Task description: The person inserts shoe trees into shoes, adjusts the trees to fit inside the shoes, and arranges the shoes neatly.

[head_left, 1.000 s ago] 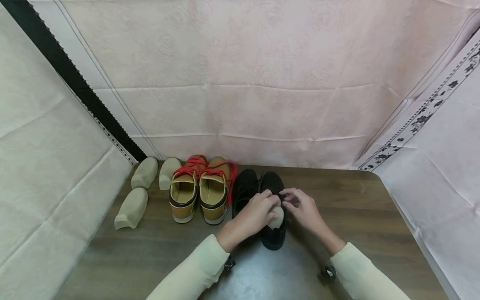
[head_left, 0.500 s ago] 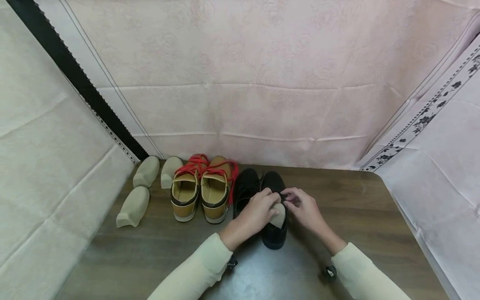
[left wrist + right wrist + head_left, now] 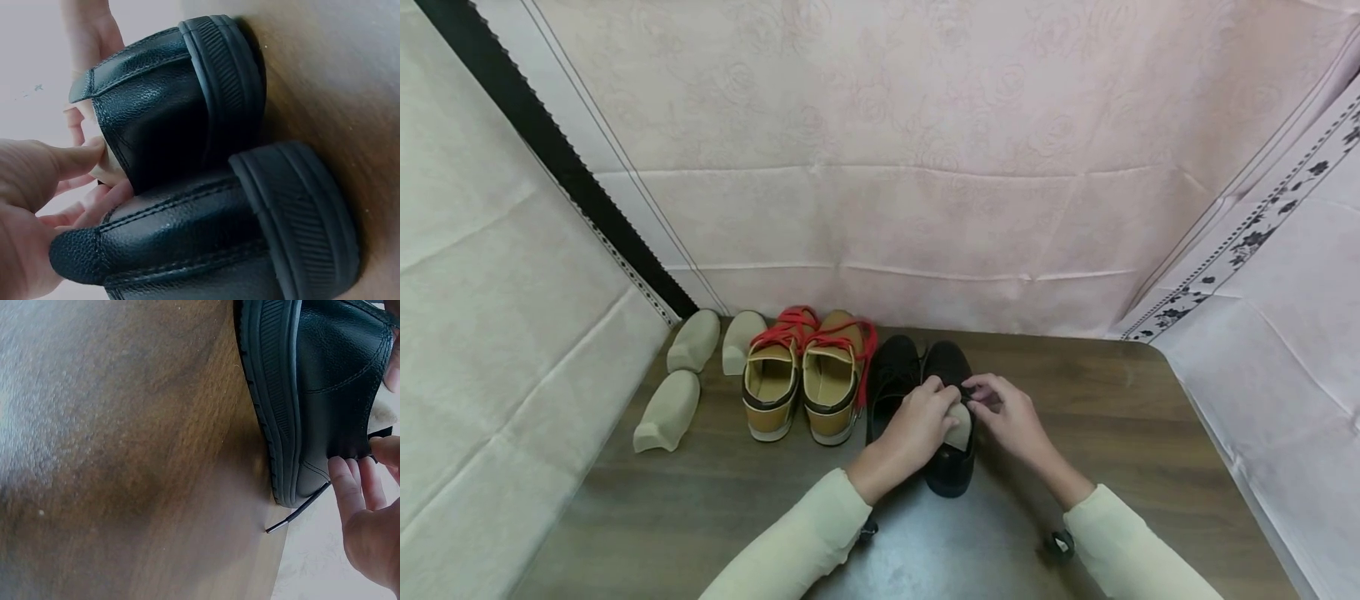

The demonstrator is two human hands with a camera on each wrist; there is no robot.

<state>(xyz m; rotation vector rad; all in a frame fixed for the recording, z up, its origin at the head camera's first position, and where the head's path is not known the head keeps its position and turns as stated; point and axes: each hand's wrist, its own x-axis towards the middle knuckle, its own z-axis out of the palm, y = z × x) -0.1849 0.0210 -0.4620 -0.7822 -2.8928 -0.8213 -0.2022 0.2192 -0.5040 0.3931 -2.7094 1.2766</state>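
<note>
Left hand (image 3: 913, 427) first: the inner edge of the right-hand black shoe (image 3: 950, 477) was pinched there between thumb and fingers, with the thumb tip laid on the pale insert (image 3: 957, 427) — in the head view some of those fingers were hidden. By the right hand (image 3: 1011, 423), the outer edge of the same shoe was gripped, thumb at the rim and fingers set against the leather. A loose black lace (image 3: 307, 507) could be seen hanging down the outer side near the toe. The shoe was stood upright on the wood-look surface (image 3: 1112, 417), toe pointed away, with the insert sat inside its opening.

The left-hand black shoe (image 3: 891, 371) was parked right alongside, partly covered by the left hand. Next to that, two tan shoes (image 3: 831, 421) were lined up, toes pointed away too, red laces (image 3: 795, 327) spilling over them. Further left, three more pale forms (image 3: 667, 412) were laid out loose — one nearer, two farther back. Behind it all, a pale pinkish cloth (image 3: 880, 125) was hung.
</note>
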